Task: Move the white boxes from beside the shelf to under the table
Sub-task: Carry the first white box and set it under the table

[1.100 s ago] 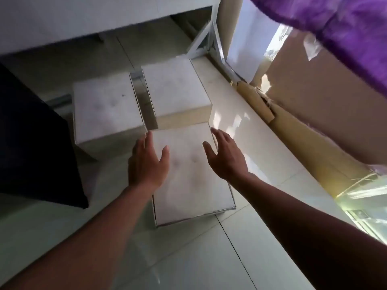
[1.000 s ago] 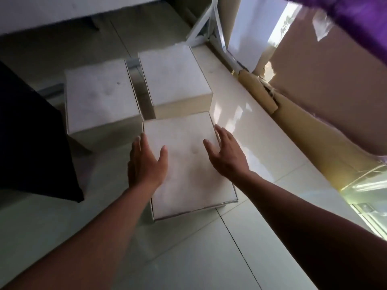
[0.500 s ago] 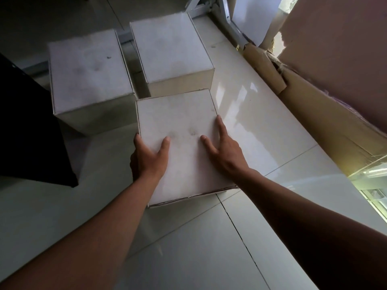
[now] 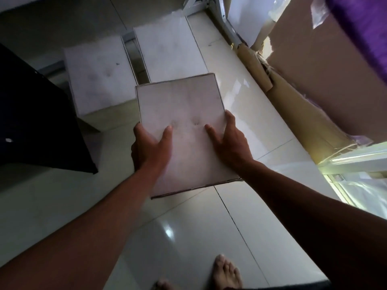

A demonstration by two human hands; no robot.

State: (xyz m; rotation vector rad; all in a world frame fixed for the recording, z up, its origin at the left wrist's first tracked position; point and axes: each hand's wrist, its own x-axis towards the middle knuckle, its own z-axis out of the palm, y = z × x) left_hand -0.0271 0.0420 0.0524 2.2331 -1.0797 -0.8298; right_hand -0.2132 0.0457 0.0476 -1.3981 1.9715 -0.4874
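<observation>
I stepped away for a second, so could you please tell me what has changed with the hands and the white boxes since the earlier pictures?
Both hands came down from hovering and took hold of the nearest white box: the left hand grips its left edge, the right hand its right edge, thumbs on top. That box now appears lifted toward the camera, overlapping the right rear box. The left rear box and the right rear box kept their places on the tiled floor.

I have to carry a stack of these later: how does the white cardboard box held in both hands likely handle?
The white cardboard box probably stays stiff: its edges look straight under the left hand and right hand. It seems fairly light, held at the near end only. Its smooth faces might slip.
</observation>
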